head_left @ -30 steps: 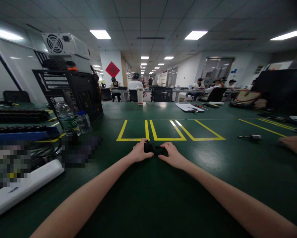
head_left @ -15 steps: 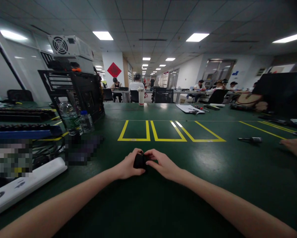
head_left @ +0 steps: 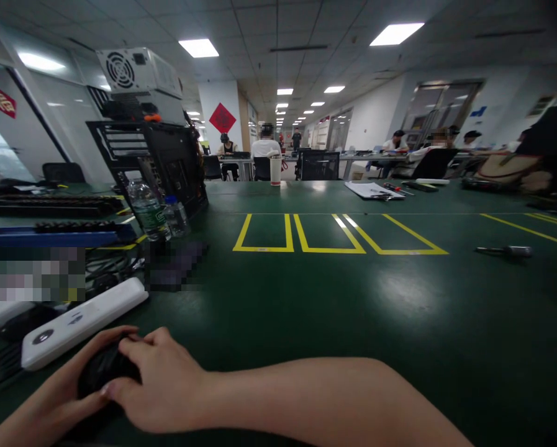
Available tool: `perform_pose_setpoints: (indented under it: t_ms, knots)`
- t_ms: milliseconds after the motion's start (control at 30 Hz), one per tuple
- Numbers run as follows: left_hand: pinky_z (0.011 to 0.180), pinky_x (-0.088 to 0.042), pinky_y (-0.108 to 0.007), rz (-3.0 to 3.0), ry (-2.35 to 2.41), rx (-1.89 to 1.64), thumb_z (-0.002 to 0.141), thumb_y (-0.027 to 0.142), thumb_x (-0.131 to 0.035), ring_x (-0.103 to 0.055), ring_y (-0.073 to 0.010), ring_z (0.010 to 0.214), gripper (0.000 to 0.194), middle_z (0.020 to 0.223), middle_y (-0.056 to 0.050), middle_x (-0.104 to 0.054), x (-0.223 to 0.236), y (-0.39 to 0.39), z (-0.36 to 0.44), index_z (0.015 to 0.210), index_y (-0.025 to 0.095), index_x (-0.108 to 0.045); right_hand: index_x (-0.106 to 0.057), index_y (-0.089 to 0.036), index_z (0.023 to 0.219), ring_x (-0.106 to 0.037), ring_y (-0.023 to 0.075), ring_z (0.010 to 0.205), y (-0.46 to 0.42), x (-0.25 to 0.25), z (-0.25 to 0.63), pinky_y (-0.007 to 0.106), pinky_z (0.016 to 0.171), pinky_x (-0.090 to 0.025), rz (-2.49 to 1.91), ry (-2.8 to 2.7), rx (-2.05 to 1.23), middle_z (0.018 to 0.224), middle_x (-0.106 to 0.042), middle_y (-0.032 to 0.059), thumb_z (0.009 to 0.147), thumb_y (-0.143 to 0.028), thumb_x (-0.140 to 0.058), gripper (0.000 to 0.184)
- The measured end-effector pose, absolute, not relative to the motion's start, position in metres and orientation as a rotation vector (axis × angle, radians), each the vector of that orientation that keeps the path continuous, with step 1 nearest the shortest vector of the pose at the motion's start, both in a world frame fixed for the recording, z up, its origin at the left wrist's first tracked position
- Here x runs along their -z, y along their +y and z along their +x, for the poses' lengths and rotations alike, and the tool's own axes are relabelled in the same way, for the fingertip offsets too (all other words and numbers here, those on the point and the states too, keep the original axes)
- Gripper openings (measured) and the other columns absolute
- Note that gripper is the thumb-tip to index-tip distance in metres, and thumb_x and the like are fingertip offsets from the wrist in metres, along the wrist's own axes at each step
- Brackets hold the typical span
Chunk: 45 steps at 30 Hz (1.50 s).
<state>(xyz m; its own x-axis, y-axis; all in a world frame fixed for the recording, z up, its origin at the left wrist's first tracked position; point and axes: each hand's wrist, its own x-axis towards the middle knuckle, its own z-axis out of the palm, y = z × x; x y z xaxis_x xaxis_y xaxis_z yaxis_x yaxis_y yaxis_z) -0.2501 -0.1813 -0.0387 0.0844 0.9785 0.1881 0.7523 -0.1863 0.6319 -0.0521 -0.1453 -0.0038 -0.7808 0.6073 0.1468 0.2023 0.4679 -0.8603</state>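
Observation:
A dark, rounded black object [head_left: 105,367] sits between my two hands at the lower left; its exact kind I cannot make out. My left hand [head_left: 66,388] cups it from the left, fingers curved over the top and thumb underneath. From the right, my right hand [head_left: 164,379] grips it, fingertips on its upper side and thumb on its near side. Its underside is hidden by the hands. Just beyond them lies a white power strip [head_left: 85,323] on the green table [head_left: 306,316].
Bottles [head_left: 150,211] and a black computer case [head_left: 176,167] stand at the left, near a pixelated dark item [head_left: 178,267]. Yellow tape outlines [head_left: 329,251] mark the middle. A screwdriver [head_left: 506,251] lies at the right; a clipboard [head_left: 371,190] and paper cup [head_left: 275,171] are farther back.
Both hands and the black object have moved from the middle to the lower left, closer to me. The view has shifted, and another person's hand at the right edge is out of sight.

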Motion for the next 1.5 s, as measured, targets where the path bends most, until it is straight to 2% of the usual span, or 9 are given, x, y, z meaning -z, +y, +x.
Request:
perform_pose_setpoints:
  t_ms: [133,200,267,367,500,667,900,1300,1500]
  knots:
    - [0.096,-0.031,-0.052,1.979,1.788,-0.756,0.068,0.045,-0.051,-0.043,-0.0279,0.110,0.046,0.111,0.017,-0.051,0.027,-0.182,-0.242,0.111,0.048,-0.034,-0.042,-0.023,0.119,-0.049,0.0257,0.101,-0.115,0.004,-0.021,0.040,0.083,-0.042,-0.693,-2.289,-1.069,0.110,-0.045,0.0084,0.072,-0.037,-0.054,0.050]
    - [0.096,-0.035,-0.045,1.984,1.730,-0.709,0.072,0.037,-0.051,-0.044,-0.0264,0.110,0.047,0.111,0.006,-0.053,0.018,-0.171,-0.221,0.116,0.037,-0.034,-0.049,-0.022,0.110,-0.052,0.0209,0.095,-0.088,0.008,0.013,0.037,0.081,-0.043,-0.800,-2.209,-1.007,0.108,-0.046,0.0076,0.075,-0.031,-0.053,0.037]
    - [0.093,-0.038,-0.040,2.008,1.603,-0.676,0.073,0.034,-0.051,-0.048,-0.0240,0.106,0.048,0.111,0.000,-0.053,0.011,-0.148,-0.191,0.118,0.030,-0.035,-0.053,-0.020,0.103,-0.054,0.0180,0.090,-0.060,0.012,0.052,0.036,0.080,-0.043,-0.913,-2.094,-0.966,0.104,-0.048,0.0065,0.076,-0.028,-0.053,0.028]
    - [0.093,-0.037,-0.038,2.112,1.398,-0.717,0.070,0.028,-0.055,-0.049,-0.0214,0.102,0.050,0.108,-0.003,-0.052,0.009,-0.095,-0.131,0.116,0.024,-0.036,-0.055,-0.020,0.098,-0.054,0.0166,0.088,-0.026,0.015,0.111,0.035,0.078,-0.044,-1.044,-1.919,-0.971,0.101,-0.052,0.0050,0.075,-0.026,-0.053,0.024]
    - [0.088,-0.038,-0.039,2.279,1.225,-0.890,0.065,0.025,-0.061,-0.050,-0.0216,0.098,0.049,0.104,-0.005,-0.052,0.018,-0.018,-0.040,0.110,0.020,-0.041,-0.056,-0.018,0.091,-0.055,0.0168,0.083,0.002,0.019,0.170,0.038,0.079,-0.042,-1.210,-1.779,-0.884,0.090,-0.057,0.0048,0.074,-0.035,-0.054,0.024]
    - [0.084,-0.039,-0.040,2.422,1.152,-1.006,0.062,0.023,-0.063,-0.049,-0.0233,0.095,0.051,0.102,-0.007,-0.052,0.026,0.025,0.034,0.108,0.018,-0.040,-0.055,-0.016,0.089,-0.057,0.0155,0.080,0.007,0.025,0.197,0.036,0.079,-0.045,-1.177,-1.521,-1.109,0.086,-0.058,0.0063,0.079,-0.045,-0.043,0.033]
    - [0.093,-0.032,-0.043,2.617,1.053,-1.007,0.063,0.023,-0.064,-0.042,-0.0250,0.106,0.059,0.112,-0.008,-0.045,0.028,0.012,0.034,0.114,0.020,-0.034,-0.052,-0.017,0.089,-0.056,0.0165,0.086,-0.009,0.029,0.193,0.037,0.082,-0.043,-1.028,-1.482,-1.207,0.091,-0.058,0.0038,0.068,-0.030,-0.061,0.026]
    - [0.099,-0.024,-0.042,2.833,0.812,-0.909,0.073,0.033,-0.058,-0.033,-0.0236,0.117,0.060,0.127,-0.012,-0.035,0.018,-0.013,0.013,0.120,0.019,-0.025,-0.048,-0.020,0.088,-0.056,0.0166,0.091,-0.026,0.028,0.191,0.037,0.087,-0.043,-0.867,-1.672,-1.149,0.092,-0.054,0.0015,0.065,-0.022,-0.064,0.028]
    - [0.100,-0.023,-0.042,2.812,0.823,-0.914,0.071,0.031,-0.059,-0.037,-0.0236,0.115,0.068,0.124,-0.011,-0.039,0.018,-0.011,0.015,0.126,0.018,-0.019,-0.046,-0.021,0.101,-0.055,0.0162,0.092,-0.021,0.028,0.192,0.037,0.087,-0.043,-0.896,-1.662,-1.149,0.096,-0.054,0.0030,0.064,-0.019,-0.066,0.043]
